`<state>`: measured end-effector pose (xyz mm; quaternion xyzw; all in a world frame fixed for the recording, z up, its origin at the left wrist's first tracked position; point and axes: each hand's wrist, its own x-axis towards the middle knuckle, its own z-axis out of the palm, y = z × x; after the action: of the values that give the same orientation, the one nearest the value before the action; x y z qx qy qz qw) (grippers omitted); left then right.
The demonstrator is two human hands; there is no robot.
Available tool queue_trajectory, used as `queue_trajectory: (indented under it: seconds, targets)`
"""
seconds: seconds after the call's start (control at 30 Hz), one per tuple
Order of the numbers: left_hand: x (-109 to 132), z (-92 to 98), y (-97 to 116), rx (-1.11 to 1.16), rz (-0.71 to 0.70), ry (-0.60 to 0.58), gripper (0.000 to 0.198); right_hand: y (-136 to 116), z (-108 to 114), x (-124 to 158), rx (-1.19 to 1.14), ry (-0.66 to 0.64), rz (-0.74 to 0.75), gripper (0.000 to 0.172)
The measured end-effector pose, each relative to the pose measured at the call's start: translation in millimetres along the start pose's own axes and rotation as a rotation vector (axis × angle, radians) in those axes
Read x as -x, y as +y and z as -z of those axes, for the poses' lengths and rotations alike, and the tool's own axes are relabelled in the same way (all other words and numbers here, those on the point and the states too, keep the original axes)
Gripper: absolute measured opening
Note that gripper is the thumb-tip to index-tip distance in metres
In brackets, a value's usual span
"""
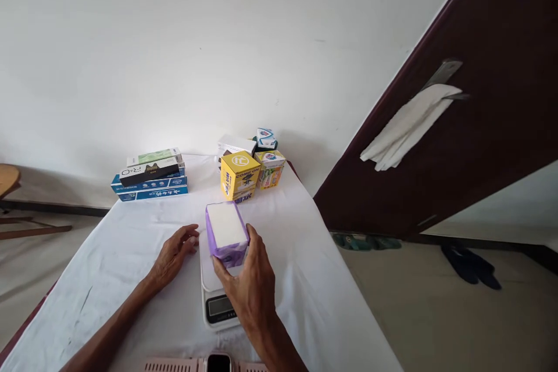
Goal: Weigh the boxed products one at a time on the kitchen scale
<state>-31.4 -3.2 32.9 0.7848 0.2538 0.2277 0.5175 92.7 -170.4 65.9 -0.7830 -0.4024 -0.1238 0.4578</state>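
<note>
My right hand (255, 279) grips a purple-and-white pack of tissues (226, 225), thumb on its near left side and fingers along its right side. The pack is over the plate of a white kitchen scale (208, 270); whether it rests on the plate I cannot tell. Part of the scale's dark display (220, 306) shows beside my right wrist. My left hand (175, 251) is at the scale's left edge, palm down, fingers loosely bent and apart, holding nothing.
At the back left lie stacked flat boxes (152, 192). A yellow box (240, 174) and a patterned box (271, 170) stand at the back right, near the wall. A watch with a pink strap (172, 365) is at the front edge. White cloth (305, 279) covers the table.
</note>
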Motion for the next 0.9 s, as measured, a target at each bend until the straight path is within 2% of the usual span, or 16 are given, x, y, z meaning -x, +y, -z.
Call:
queue_trajectory:
  seconds: [0.07, 0.17, 0.23, 0.33, 0.47, 0.63, 0.77, 0.9]
  targets:
    - [-0.2, 1.7, -4.9, 0.018, -0.013, 0.012, 0.045, 5.1, 5.1, -2.4, -0.044, -0.014, -0.065, 0.065]
    - [0.7, 2.9, -10.4, 0.031, -0.028, 0.005, 0.043, 17.4, 27.1, -9.0, -0.127, -0.072, -0.226, 0.048]
    - [1.9, 2.4, -12.8, 0.015, -0.032, 0.000, 0.041, 30.8, 43.1, -17.1, -0.122, -0.052, -0.322, 0.046]
    - [3.6, 0.2, -14.6, -0.023, -0.048, 0.004, 0.039, 60.9, 55.2, -38.9, -0.019, 0.073, -0.396, 0.056]
    - [5.9, -2.8, -12.9, -0.074, -0.077, 0.032, 0.039, 104.8, 38.7, -80.3, 0.097, 0.191, -0.357, 0.056]
    - [7.3, -4.9, -13.8, -0.096, -0.115, 0.040, 0.037, 132.4, -5.4, -117.0, 0.099, 0.181, -0.262, 0.051]
    - [6.9, -6.0, -20.2, -0.075, -0.148, 0.017, 0.034, 143.4, -22.1, -128.1, 0.086, 0.143, -0.215, 0.050]
    - [8.4, -6.0, -19.7, -0.072, -0.137, 0.014, 0.032, 145.4, -15.0, -120.9, 0.022, 0.017, -0.109, 0.049]
